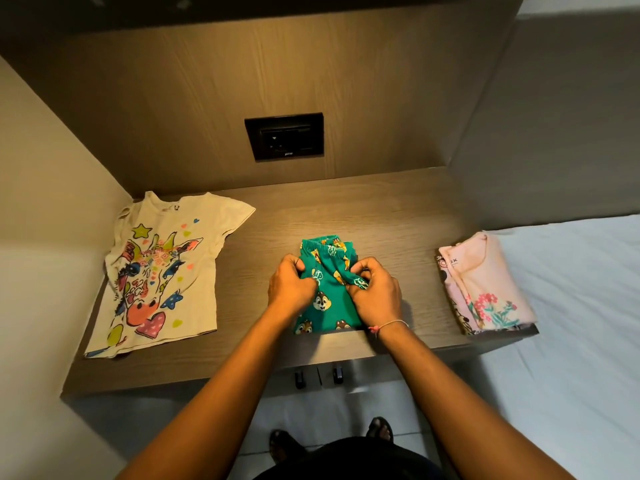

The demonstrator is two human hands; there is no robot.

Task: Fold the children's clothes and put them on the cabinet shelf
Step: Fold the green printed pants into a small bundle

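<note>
Green children's pants [327,308] with a chipmunk print lie folded in the middle of the wooden shelf [388,216], their elastic waistband at the far end. My left hand [290,285] pinches the pants' left edge. My right hand [375,292] grips a bunched fold on their right side. A cream T-shirt [162,268] with a colourful giraffe print lies spread flat on the shelf's left part. On the right end of the shelf sits a stack of folded pink clothes [485,285] with a flower print.
A black wall socket [284,136] sits in the wooden back panel above the shelf. A beige wall closes the left side. A bed with a white sheet [581,306] adjoins the right. Two drawer handles [318,375] show below the shelf's front edge.
</note>
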